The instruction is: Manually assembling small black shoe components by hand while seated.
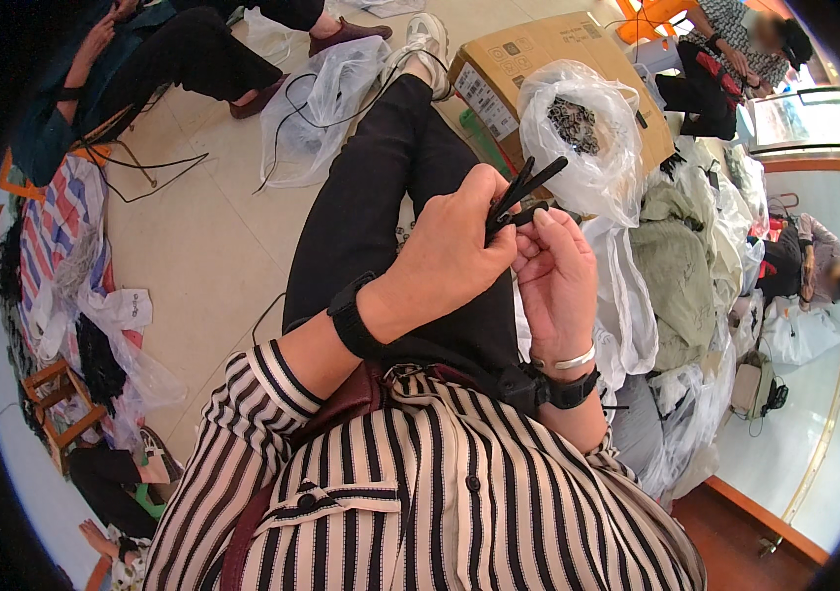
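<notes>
Matt black plastic strips (523,192) at centre frame, thin and smooth. Above them, a glossy, crinkled clear plastic bag (587,148) against a matt brown cardboard box (538,54). Lower frame: soft striped cloth shirt (420,492); shiny metal bangle (575,361).

We see a small bunch of thin black plastic strips (523,192), pinched together at the lower end between our hands, upper ends fanning up and to the right, held above our lap in black trousers.
</notes>
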Demonstrator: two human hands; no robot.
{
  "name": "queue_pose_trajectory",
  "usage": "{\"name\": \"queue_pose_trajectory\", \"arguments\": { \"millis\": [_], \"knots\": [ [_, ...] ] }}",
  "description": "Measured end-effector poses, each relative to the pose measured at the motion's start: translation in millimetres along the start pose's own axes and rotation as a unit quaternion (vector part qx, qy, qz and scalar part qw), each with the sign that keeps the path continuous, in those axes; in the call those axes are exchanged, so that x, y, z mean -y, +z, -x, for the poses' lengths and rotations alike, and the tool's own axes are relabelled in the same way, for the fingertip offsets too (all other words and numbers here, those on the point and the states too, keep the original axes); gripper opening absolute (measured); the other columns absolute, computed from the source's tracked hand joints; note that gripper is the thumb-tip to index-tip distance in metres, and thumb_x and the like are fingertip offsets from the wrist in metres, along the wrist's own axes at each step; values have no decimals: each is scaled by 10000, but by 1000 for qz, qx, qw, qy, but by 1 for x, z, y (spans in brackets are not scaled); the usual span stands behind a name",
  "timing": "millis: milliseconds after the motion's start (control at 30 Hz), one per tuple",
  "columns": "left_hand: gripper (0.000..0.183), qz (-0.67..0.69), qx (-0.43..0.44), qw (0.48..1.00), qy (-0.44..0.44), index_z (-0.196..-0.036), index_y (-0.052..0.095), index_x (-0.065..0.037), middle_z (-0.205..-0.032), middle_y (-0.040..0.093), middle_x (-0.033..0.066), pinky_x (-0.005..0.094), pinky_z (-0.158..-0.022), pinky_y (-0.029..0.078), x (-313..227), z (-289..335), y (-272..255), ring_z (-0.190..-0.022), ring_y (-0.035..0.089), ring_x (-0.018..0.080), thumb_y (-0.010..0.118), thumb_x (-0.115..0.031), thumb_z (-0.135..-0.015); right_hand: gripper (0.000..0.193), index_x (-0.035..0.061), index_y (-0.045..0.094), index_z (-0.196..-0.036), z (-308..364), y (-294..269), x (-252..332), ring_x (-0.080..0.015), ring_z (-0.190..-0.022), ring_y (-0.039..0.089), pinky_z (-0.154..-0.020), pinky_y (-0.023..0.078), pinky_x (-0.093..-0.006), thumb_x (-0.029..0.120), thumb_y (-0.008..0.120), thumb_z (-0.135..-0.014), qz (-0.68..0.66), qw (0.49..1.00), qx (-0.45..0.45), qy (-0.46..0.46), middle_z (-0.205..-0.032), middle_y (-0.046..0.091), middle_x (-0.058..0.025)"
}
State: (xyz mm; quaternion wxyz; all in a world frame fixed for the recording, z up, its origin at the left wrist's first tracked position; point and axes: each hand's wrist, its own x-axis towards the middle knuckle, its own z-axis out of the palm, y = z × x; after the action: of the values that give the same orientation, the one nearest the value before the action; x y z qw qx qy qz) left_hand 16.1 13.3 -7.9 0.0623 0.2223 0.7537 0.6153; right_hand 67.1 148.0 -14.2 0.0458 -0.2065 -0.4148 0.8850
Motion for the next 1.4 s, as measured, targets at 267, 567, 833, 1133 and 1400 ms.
{"name": "queue_pose_trajectory", "arguments": {
  "millis": [267, 567, 833, 1133, 1400],
  "knots": [
    [169, 25, 2, 1000, -3, -926, 468, -10, -767, 579, 110, 299, -615, 482, 1, -1, 0, -699, 620, 166, 568, -12, -790, 69, 25, 575, -933, 2, 4, 2, -130, -669, 628, -643, 525, -249, 73, 548, -891, 23, 1000, -7, -14, -798, 641, -66],
    [151, 74, 40, 996, -34, -952, 452, 1, -793, 543, 63, 258, -586, 486, 5, -2, -2, -685, 575, 100, 545, 11, -834, 67, 22, 572, -936, 4, 7, 1, -129, -693, 614, -669, 509, -258, 65, 538, -897, 72, 995, 4, -73, -813, 637, -66],
    [193, 132, 77, 985, -77, -1014, 431, 4, -844, 534, 67, 248, -594, 493, -1, -3, -8, -698, 580, 104, 528, 20, -848, 62, -1, 562, -933, 7, 10, -2, -133, -689, 609, -659, 511, -251, 40, 545, -890, 162, 975, -10, -148, -809, 629, -82],
    [229, 150, 86, 982, -76, -1072, 411, 6, -866, 544, 71, 245, -609, 495, -4, -3, -10, -708, 587, 104, 521, -9, -871, 58, -12, 568, -908, 8, 15, 0, -106, -680, 608, -637, 500, -235, 40, 561, -885, 149, 978, -17, -145, -774, 627, -56],
    [226, 154, 87, 982, -64, -1081, 417, 8, -850, 541, 63, 235, -601, 475, -3, -2, -11, -697, 576, 100, 515, -35, -882, 65, -20, 565, -908, 9, 16, -1, -108, -677, 606, -626, 501, -237, 41, 557, -887, 146, 978, -12, -146, -774, 627, -63]
  ]
}}
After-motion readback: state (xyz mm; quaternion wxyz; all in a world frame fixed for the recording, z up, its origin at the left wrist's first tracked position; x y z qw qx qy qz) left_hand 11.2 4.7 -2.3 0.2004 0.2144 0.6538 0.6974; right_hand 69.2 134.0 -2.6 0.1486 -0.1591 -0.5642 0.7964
